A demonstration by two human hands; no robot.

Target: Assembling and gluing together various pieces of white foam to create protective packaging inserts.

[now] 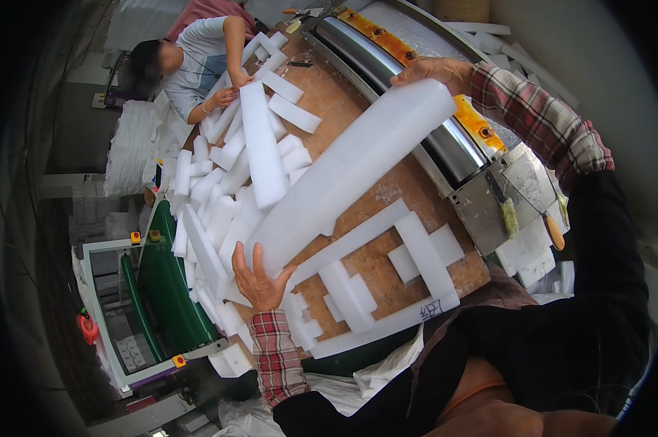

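A long, wide white foam plank (pixel 358 175) slants across in front of me, raised over the brown worktable (pixel 387 193). My right hand (pixel 435 71) grips its upper far end, fingers over the edge. At the lower near end, my left hand (pixel 262 282) holds the plank between the thumb and the spread fingers. Below it lies a frame of joined white foam strips (pixel 373 320) with smaller blocks attached and a dark handwritten mark on the near strip. Left of the plank is a heap of loose foam pieces (pixel 223 197), partly hidden by it.
A machine with a steel roller (pixel 438 142) and rusty orange plates lines the table's right side. A brush (pixel 507 215) and a wooden-handled tool (pixel 553 231) lie beside it. Across the table, a co-worker (pixel 198 62) handles foam pieces. A green-belted machine (pixel 165 291) stands at left.
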